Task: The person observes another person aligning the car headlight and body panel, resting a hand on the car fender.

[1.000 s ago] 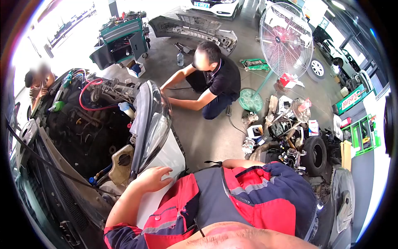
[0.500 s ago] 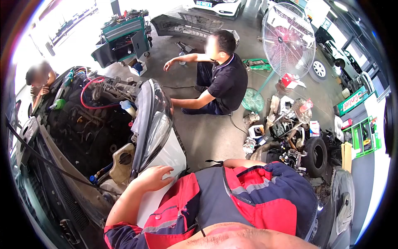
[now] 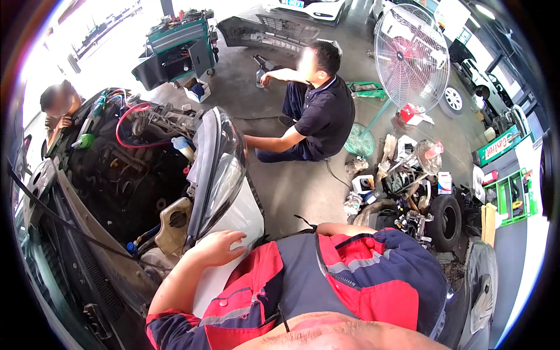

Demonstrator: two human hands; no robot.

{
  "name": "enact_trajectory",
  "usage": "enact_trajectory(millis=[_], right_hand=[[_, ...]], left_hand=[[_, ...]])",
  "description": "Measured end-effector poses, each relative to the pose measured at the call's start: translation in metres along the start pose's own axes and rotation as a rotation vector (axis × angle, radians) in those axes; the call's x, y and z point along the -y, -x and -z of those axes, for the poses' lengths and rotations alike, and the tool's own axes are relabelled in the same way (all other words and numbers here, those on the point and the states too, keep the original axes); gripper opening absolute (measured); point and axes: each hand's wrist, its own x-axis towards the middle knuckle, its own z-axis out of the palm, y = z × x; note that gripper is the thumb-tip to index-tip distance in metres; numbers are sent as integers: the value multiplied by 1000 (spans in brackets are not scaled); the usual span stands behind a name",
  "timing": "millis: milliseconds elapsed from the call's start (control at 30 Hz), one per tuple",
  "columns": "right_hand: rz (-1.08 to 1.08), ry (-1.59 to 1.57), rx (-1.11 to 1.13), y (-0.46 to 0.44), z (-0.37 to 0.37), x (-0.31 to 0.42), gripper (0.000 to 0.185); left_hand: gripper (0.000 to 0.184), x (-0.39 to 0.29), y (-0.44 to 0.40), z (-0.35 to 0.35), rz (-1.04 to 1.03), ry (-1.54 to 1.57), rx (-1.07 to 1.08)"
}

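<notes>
White painted metal is seen in the fender, over whose near part the left hand is held, its fingers slightly apart and nothing gripped; whether the fender is touched cannot be told. The right hand is hidden at the jacket, only a strip of bare forearm being shown, so its state cannot be told. Just beyond the left hand, the clear headlight is set along the right edge of the engine bay. Its long axis is laid from near to far, the far end leaning slightly right, the narrowed near end pointed toward the left hand, and the bulging front turned right. Left of that hand a tan reservoir is placed, and farther off a red hose is looped. On the floor, right of the headlight, a co-worker is seated, with one hand hidden behind the headlight and the other hand held close to a bottle.
</notes>
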Motion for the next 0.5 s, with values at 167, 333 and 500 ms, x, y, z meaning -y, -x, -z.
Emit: enact_trajectory(millis=[167, 333, 500], right_hand=[[14, -11, -4, 2, 1, 3, 39], [86, -63, -9, 20, 7, 30, 39], [112, -94, 13, 39, 19, 67, 40]], left_hand=[[46, 3, 1, -2, -8, 0, -1], [44, 0, 1, -1, 9, -5, 3], [41, -3, 2, 1, 6, -4, -12]])
